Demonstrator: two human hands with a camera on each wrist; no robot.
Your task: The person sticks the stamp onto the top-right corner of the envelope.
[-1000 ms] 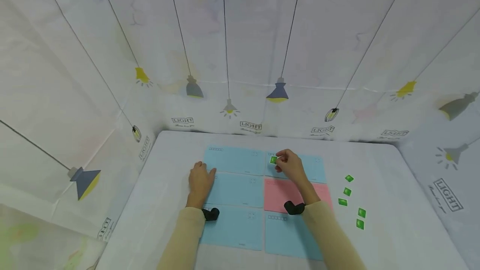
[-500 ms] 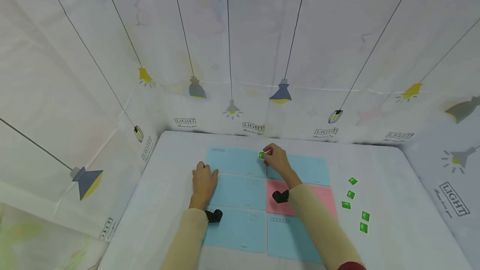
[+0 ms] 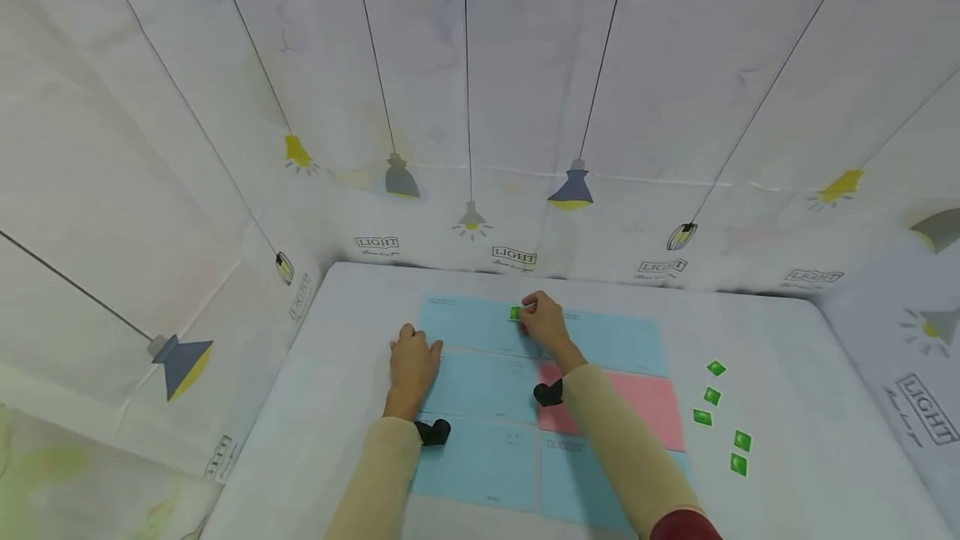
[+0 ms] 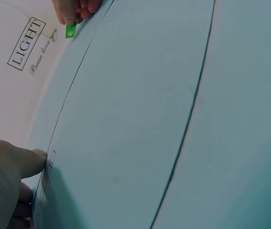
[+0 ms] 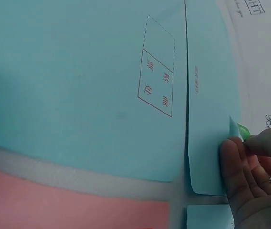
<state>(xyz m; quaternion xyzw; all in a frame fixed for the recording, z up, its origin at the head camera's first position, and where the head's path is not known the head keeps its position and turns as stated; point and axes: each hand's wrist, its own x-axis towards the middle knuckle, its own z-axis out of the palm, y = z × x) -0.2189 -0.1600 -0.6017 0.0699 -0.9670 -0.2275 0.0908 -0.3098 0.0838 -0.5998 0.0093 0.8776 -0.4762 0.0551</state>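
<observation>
My right hand (image 3: 546, 323) pinches a small green stamp (image 3: 514, 313) over the upper right corner of the top left blue envelope (image 3: 465, 325). In the right wrist view the fingers largely hide that stamp (image 5: 243, 131), and only a green sliver shows by the envelope's edge. My left hand (image 3: 412, 365) rests at the left edge of the blue envelopes, holding nothing. In the left wrist view its thumb lies at the envelope edge near a row of printed boxes, and the stamp (image 4: 70, 31) shows under the right hand's fingertips.
Several loose green stamps (image 3: 712, 396) lie on the white table right of the envelopes. A pink envelope (image 3: 648, 407) lies in the right column between blue ones, partly under the right arm. A lamp-print cloth (image 3: 525, 215) stands behind the table.
My right hand has carried the stamp left, from the top right envelope to the corner of the top left one. The left hand stays at the envelopes' left edge.
</observation>
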